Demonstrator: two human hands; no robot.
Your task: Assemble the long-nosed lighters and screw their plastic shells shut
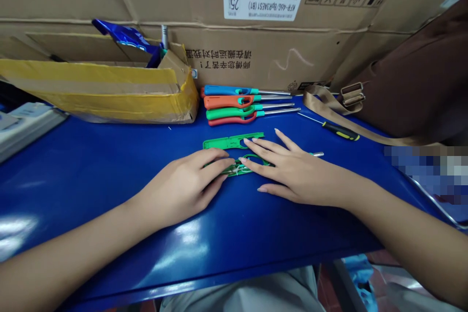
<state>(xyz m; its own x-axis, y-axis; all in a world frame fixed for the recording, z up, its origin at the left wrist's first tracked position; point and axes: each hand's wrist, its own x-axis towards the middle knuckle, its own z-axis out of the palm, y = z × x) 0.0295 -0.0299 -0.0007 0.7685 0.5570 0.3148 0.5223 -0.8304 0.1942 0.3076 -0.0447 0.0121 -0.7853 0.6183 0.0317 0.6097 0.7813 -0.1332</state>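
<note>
The open lighter [237, 170] lies on the blue table [219, 248], under both hands, long axis left to right, tube [319, 154] showing past the right hand. Left hand [185, 185] pinches the butt end; right hand [303, 170], fingers spread, covers the middle. Body green, interior exposed, pale parts inside. Green shell [221, 143] lies just beyond, roughly parallel.

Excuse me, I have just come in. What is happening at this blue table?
A person's left hand holds an opened green lighter, its inner parts showing, while the right hand is spread over it. A separate green shell half lies just beyond. Farther back are several long-necked lighters, with a screwdriver to their right.
</note>
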